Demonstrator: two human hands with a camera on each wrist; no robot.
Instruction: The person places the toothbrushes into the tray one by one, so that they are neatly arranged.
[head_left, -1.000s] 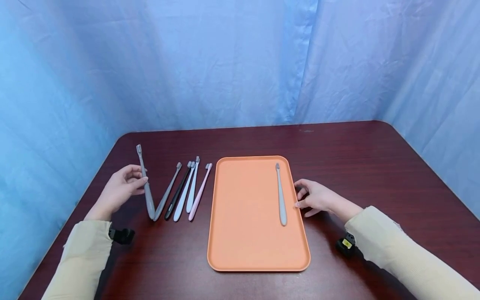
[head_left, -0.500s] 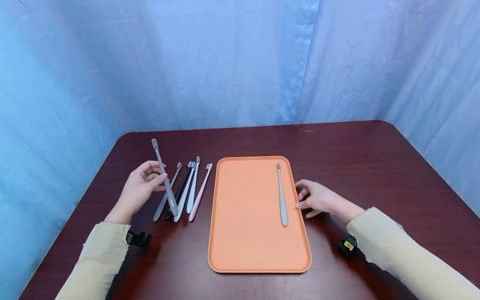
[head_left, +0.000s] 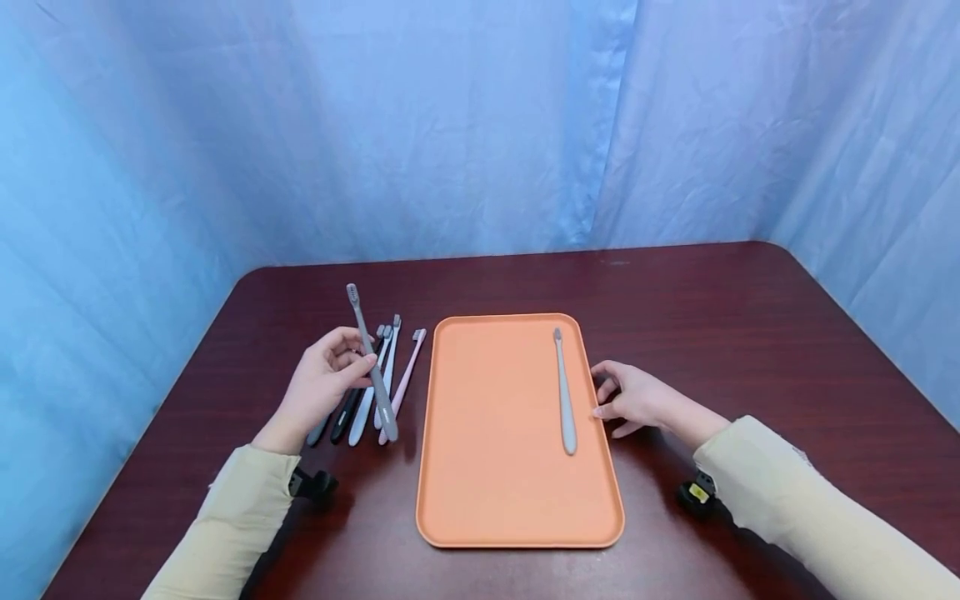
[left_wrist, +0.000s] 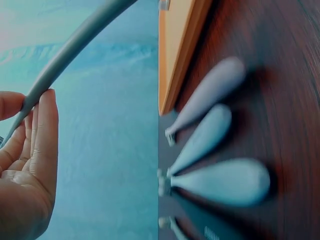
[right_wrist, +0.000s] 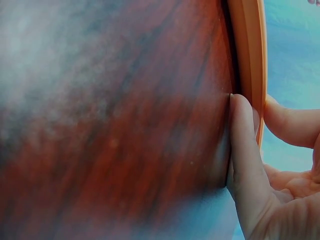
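My left hand (head_left: 351,360) pinches a dark grey toothbrush (head_left: 372,367) by the middle of its handle and holds it tilted above the table, bristles up and away from me. The same handle (left_wrist: 75,47) crosses above the fingers (left_wrist: 42,130) in the left wrist view. Under that hand lies a row of several toothbrushes (head_left: 390,379), grey, black, white, pale blue and pink. One grey toothbrush (head_left: 562,392) lies on the right side of the orange tray (head_left: 495,467). My right hand (head_left: 606,397) rests on the table, fingers (right_wrist: 245,150) touching the tray's rim (right_wrist: 248,55).
The dark red table (head_left: 690,308) is closed in by blue curtains at the back and sides. Rounded handle ends of the lying toothbrushes (left_wrist: 210,142) sit close beside the tray's left edge (left_wrist: 180,55). A black wrist device (head_left: 693,492) hangs by each sleeve.
My left hand has carried the dark grey toothbrush rightward, from left of the row to above it, closer to the tray. The right hand has stayed at the tray's edge.
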